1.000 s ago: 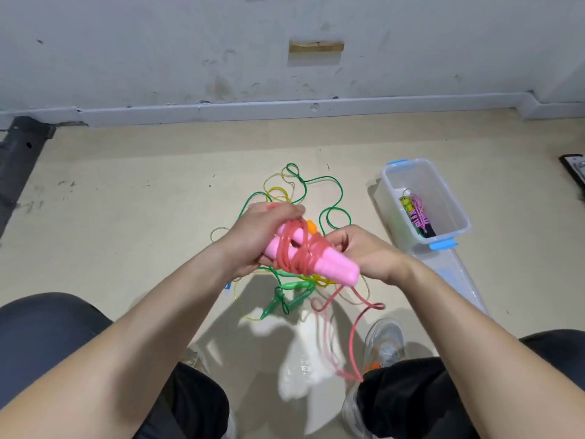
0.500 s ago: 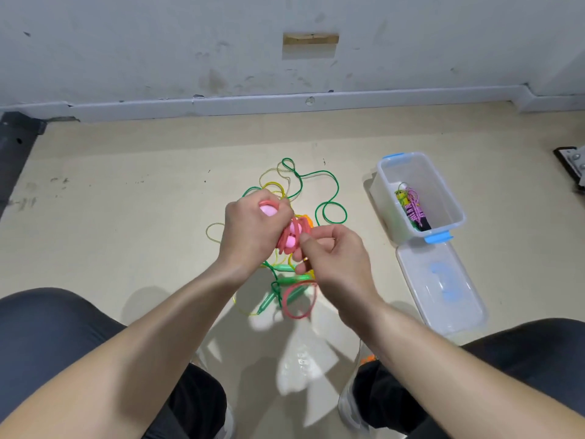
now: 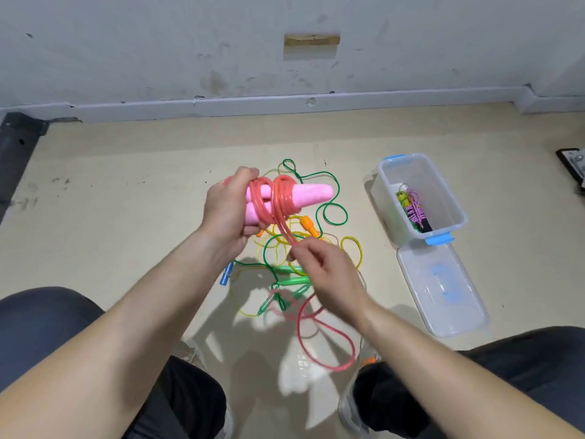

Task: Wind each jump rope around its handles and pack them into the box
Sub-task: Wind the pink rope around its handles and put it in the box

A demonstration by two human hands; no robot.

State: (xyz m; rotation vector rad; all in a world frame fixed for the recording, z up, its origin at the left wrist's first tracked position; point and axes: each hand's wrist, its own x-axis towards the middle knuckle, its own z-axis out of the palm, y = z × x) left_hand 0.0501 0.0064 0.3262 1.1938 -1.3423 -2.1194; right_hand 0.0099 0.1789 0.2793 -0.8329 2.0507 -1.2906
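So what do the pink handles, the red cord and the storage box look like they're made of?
Pink handles: probably foam; matte, slightly fuzzy surface with no shine.
Red cord: seemingly soft plastic tubing; glossy, translucent, bends in smooth loops.
Storage box: clear rigid plastic with see-through walls and opaque blue latches.

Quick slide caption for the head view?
Left hand grips pink handles while right hand pinches the red rope, mid-wind; open box sits at right.

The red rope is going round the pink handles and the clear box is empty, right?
Not quite. In the head view the red rope goes round the pink handles, but the clear box is not empty: a wound purple rope and a yellow-green thing lie inside.
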